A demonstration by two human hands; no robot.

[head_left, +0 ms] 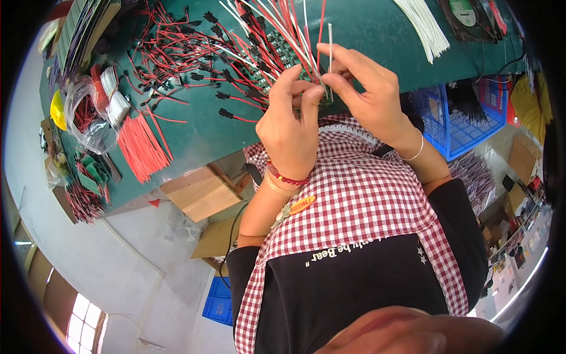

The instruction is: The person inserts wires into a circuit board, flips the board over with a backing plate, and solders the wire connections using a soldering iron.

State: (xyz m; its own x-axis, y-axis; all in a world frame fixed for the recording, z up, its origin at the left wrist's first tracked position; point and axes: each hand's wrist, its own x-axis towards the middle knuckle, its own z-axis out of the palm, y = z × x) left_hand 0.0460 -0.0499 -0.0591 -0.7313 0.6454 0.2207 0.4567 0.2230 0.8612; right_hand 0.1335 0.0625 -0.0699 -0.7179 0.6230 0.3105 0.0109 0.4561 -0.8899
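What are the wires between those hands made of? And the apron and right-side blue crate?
Wires: probably smooth plastic outside, evenly red or white; insides unclear. Apron: matte cloth, perhaps cotton, creased. Blue crate: likely hard, shiny plastic, with lattice walls.

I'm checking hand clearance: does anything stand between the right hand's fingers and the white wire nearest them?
Nothing visible does. The right hand has its fingers right at the white wire, which crosses in front of them in this view. A red wire runs left of it, not between.
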